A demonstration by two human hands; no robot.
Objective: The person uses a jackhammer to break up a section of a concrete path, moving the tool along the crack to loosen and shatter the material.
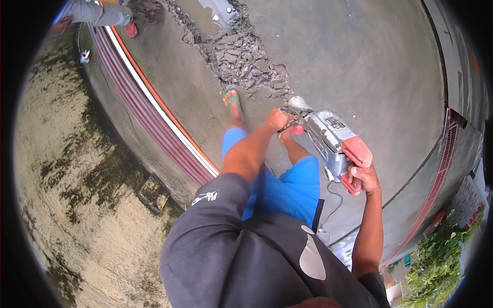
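- Demolition hammer (326,134), with a scuffed grey metal body, lies slantwise across the view in front of the person and to the right, its nose toward the rubble and its rear end toward the right hand.
- Left hand (279,120) is closed near the nose, gripping the front side handle, most of which the fingers cover; a red knob (298,130) shows just beside it.
- Right hand (364,177) is wrapped around the red rear handle (358,151).
- Dark power cord (336,203) runs from near the rear of the tool down past the person's blue shorts (287,190).
- Broken concrete rubble (251,61) lies in a strip just beyond the nose; whether the tool's tip touches it cannot be told.
- Left foot, in a green flip-flop (232,100), stands beside the near end of the rubble; the right foot is partly hidden behind the left hand.
- Muddy water (197,18) fills a broken trench past the rubble, with grey concrete floor (370,61) to the right.
- Maroon pipes (134,100), a white pipe (154,102) and an orange pipe (162,102) run side by side along the left, near a stained wall (77,179).
- Another person's grey trouser leg (110,15) shows at the upper left.
- Leafy plant (436,256) stands at the lower right.
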